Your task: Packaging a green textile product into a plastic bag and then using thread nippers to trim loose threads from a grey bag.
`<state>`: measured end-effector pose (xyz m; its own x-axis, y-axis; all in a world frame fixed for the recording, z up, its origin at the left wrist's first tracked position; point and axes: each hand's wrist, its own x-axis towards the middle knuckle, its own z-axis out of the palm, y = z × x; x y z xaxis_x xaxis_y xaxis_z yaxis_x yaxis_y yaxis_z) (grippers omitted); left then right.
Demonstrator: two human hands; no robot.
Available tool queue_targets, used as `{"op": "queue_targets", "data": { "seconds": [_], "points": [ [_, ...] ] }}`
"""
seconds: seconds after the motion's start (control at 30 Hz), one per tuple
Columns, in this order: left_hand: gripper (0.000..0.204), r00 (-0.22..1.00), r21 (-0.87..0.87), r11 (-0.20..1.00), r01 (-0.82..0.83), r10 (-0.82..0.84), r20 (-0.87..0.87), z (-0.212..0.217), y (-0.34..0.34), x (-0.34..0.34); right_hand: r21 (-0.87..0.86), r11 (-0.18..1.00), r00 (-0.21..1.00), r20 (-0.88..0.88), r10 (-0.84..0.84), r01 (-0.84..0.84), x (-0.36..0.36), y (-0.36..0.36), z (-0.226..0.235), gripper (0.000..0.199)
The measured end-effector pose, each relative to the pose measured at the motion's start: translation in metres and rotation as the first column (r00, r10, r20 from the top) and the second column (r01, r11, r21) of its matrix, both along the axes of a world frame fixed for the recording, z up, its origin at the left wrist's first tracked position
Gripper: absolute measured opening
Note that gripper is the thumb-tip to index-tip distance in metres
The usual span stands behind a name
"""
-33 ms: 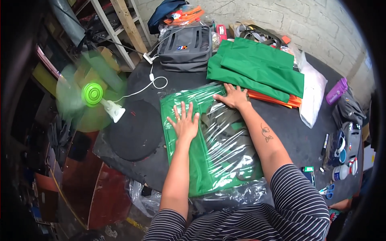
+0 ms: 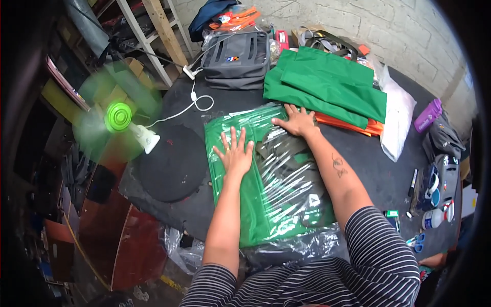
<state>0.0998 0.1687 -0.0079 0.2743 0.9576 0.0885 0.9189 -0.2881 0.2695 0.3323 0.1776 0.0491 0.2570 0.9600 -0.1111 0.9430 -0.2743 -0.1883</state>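
Observation:
A folded green fabric piece lies in a clear plastic bag on the dark table in front of me. Dark grey-green material with straps shows through the plastic on its right side. My left hand rests flat on the bag's left part, fingers spread. My right hand presses on its far right corner, palm down, with the fingers apart. Just beyond that hand is a stack of folded green fabric, with orange fabric under it. The bag's open-looking near end lies crumpled close to my body.
A green fan spins at the left beside a round black disc. Behind stands a grey bag. At the right lie a white plastic sack, a purple bottle, a marker, blue scissors and a white bottle.

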Motion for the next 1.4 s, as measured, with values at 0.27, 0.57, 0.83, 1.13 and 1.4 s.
{"op": "queue_targets", "data": {
  "seconds": [0.27,0.57,0.83,1.13,1.4],
  "points": [
    [0.059,0.963,0.013,0.979,0.203,-0.202,0.176,0.053,-0.046,-0.045,0.156,0.920,0.910,-0.160,0.383,-0.360,0.007,-0.083,0.028,0.077],
    [0.072,0.845,0.191,0.824,0.534,-0.514,-0.147,0.008,-0.262,-0.088,0.286,0.872,0.917,0.167,0.363,-0.397,-0.054,-0.313,0.001,0.078],
    [0.074,0.765,-0.030,0.777,0.629,-0.625,-0.157,0.009,-0.248,-0.091,0.288,0.860,0.907,0.119,0.405,-0.422,-0.048,-0.319,-0.046,0.076],
    [0.071,0.803,0.476,0.681,0.557,-0.588,-0.098,-0.017,-0.255,-0.222,0.464,0.783,0.898,0.068,0.434,-0.414,0.051,-0.353,-0.006,0.076],
    [0.034,0.783,0.071,0.842,0.536,-0.526,0.330,-0.001,-0.265,-0.177,0.439,0.752,0.708,-0.301,0.639,-0.493,0.050,-0.358,-0.034,0.038]
  ]
}}
